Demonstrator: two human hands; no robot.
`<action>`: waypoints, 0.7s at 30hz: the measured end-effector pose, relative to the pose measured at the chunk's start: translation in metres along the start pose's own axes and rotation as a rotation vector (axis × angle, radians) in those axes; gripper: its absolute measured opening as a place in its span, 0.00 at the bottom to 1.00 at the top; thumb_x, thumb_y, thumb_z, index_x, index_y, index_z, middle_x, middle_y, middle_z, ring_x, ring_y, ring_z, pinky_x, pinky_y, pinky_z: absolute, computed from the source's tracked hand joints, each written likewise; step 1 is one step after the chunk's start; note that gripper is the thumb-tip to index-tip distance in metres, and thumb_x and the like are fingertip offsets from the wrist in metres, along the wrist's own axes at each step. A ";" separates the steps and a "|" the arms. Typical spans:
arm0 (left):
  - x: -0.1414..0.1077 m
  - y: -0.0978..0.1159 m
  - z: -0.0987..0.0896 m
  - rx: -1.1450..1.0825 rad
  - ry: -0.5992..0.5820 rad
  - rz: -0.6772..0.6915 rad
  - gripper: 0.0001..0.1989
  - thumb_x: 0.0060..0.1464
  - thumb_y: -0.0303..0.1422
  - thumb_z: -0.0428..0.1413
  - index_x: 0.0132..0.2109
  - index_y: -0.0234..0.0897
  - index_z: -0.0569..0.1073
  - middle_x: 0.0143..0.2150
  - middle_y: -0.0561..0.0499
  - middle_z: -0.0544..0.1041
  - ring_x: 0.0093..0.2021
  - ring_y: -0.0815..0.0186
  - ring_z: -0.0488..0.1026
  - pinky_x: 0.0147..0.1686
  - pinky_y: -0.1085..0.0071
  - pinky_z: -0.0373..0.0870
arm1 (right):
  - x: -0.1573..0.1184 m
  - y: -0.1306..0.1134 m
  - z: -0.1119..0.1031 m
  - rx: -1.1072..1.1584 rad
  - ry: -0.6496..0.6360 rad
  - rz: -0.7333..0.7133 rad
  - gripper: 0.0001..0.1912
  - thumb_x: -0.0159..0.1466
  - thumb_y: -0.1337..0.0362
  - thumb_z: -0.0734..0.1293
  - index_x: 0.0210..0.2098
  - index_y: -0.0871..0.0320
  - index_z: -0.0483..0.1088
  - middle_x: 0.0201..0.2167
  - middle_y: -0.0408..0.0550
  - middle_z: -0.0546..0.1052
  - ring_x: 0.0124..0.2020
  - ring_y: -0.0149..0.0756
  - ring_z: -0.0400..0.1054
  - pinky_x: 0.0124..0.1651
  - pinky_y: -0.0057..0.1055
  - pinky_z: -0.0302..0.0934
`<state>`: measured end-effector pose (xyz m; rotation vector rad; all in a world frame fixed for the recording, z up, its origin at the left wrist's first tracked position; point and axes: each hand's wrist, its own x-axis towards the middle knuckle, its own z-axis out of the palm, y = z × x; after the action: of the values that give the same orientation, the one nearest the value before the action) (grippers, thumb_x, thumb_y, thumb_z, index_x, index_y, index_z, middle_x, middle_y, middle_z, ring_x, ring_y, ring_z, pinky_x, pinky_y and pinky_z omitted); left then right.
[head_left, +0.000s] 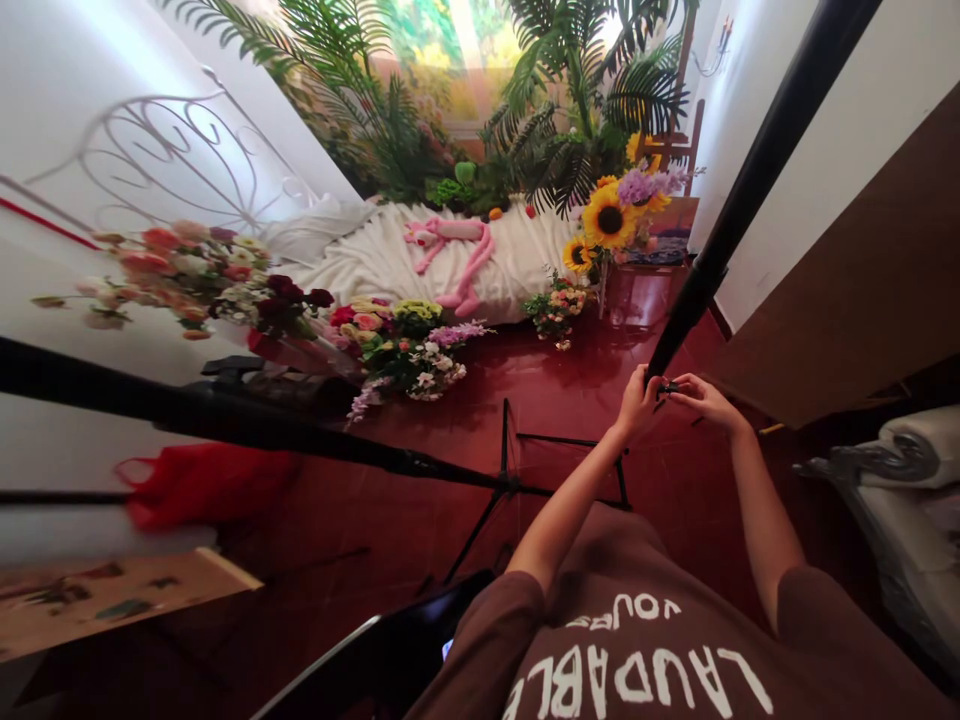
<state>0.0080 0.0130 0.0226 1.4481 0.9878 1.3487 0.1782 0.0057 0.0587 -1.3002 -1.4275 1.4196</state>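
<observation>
As gripped: knob (669,387) btwn fingers (651,392)

Black pole (739,195) in my left hand (637,402) and right hand (701,398); small black knob (667,387) between my fingers. My shirt (637,640) brown, white lettering. Floor (570,440) glossy dark red. Tripod legs (517,480) black. Second stand (225,425) black, lying across left. Sheet (390,255) white, pink plush toy (454,255) on it. Sunflowers (607,222) yellow, dark centres; lilac blooms (649,185) above. Mixed bouquets (405,345) red, pink, yellow, white, purple. Palm fronds (570,90) deep green. Red cloth (202,485) at left. Walls (75,90) white.
</observation>
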 end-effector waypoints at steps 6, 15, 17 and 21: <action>-0.001 -0.001 0.005 0.031 0.054 -0.041 0.21 0.61 0.50 0.45 0.43 0.36 0.68 0.35 0.47 0.75 0.34 0.68 0.72 0.39 0.70 0.68 | 0.000 0.014 0.016 -0.112 0.213 -0.192 0.17 0.50 0.54 0.75 0.32 0.56 0.69 0.35 0.46 0.76 0.32 0.32 0.69 0.34 0.29 0.63; -0.001 0.000 0.004 0.065 0.038 -0.006 0.21 0.62 0.49 0.44 0.42 0.35 0.69 0.32 0.49 0.73 0.30 0.70 0.70 0.35 0.72 0.67 | -0.002 0.004 0.031 -0.295 0.640 -0.474 0.17 0.62 0.59 0.65 0.18 0.57 0.68 0.42 0.49 0.74 0.44 0.37 0.70 0.42 0.36 0.66; -0.001 0.001 0.003 0.065 0.030 0.001 0.21 0.62 0.49 0.44 0.42 0.35 0.68 0.33 0.49 0.73 0.30 0.70 0.69 0.35 0.72 0.67 | -0.002 -0.024 0.031 -0.267 0.665 -0.546 0.12 0.63 0.58 0.64 0.26 0.56 0.72 0.43 0.49 0.74 0.43 0.37 0.70 0.40 0.35 0.68; -0.001 0.003 0.003 0.055 0.030 0.024 0.21 0.62 0.49 0.44 0.40 0.35 0.67 0.33 0.49 0.72 0.31 0.70 0.69 0.36 0.72 0.67 | -0.003 -0.094 0.044 -0.172 0.576 -0.758 0.26 0.62 0.55 0.68 0.59 0.45 0.60 0.52 0.46 0.70 0.47 0.36 0.70 0.45 0.35 0.69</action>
<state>0.0109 0.0113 0.0250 1.4885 1.0374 1.3736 0.1216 0.0036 0.1458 -0.9783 -1.4177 0.3884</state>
